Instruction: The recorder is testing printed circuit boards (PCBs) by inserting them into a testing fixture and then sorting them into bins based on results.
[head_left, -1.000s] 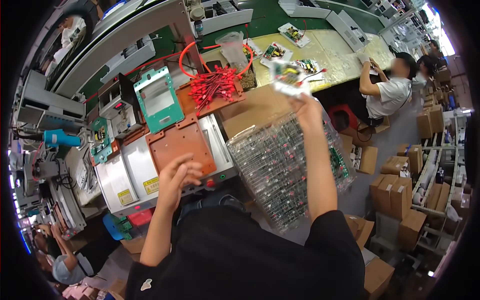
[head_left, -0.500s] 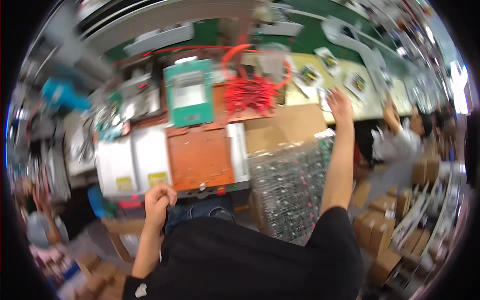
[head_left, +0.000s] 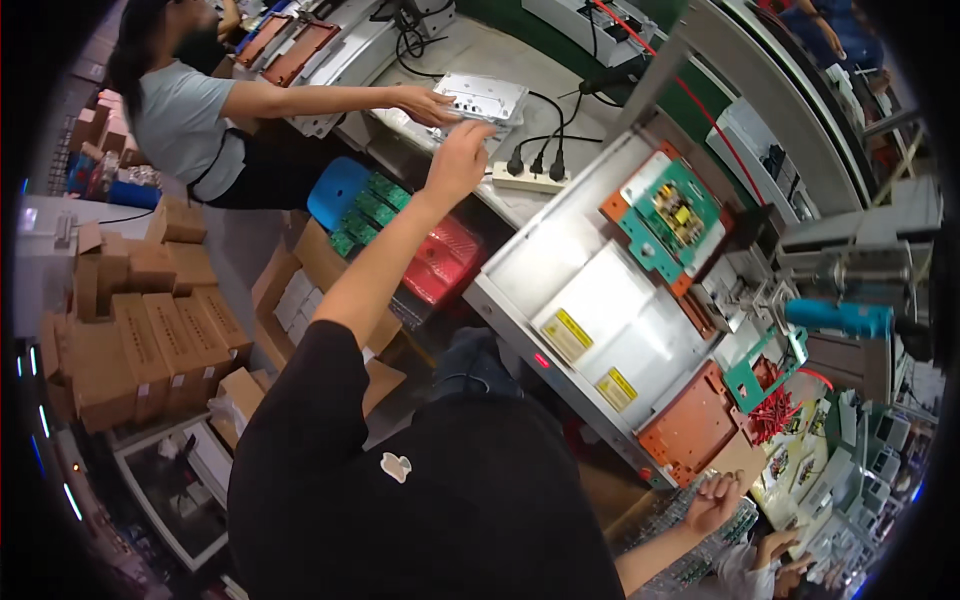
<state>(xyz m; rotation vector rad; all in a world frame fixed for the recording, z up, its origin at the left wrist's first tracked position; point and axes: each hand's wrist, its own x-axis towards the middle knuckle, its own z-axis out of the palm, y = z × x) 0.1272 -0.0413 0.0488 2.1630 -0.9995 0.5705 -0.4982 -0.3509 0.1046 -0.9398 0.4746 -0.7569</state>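
My left hand is stretched forward to the near edge of a flat white panel or case with small holes. Its fingers are curled; whether they grip anything is hidden. Another person's hand touches the left side of that white piece. At lower right, my right hand is held with loosely bent fingers apart, and nothing shows in it. It is close to a brown cardboard sheet and an orange-brown tray. A green fixture with a circuit board lies on the white machine top.
A white power strip with black plugs lies beyond my left hand. Red and green stacked boards stand beside the machine. An open carton and stacked boxes are on the left. A blue cylindrical tool sticks out at right.
The view has swung left, bringing in the person at upper left. My left hand has gone from beside my body to far forward; my right hand now appears at lower right.
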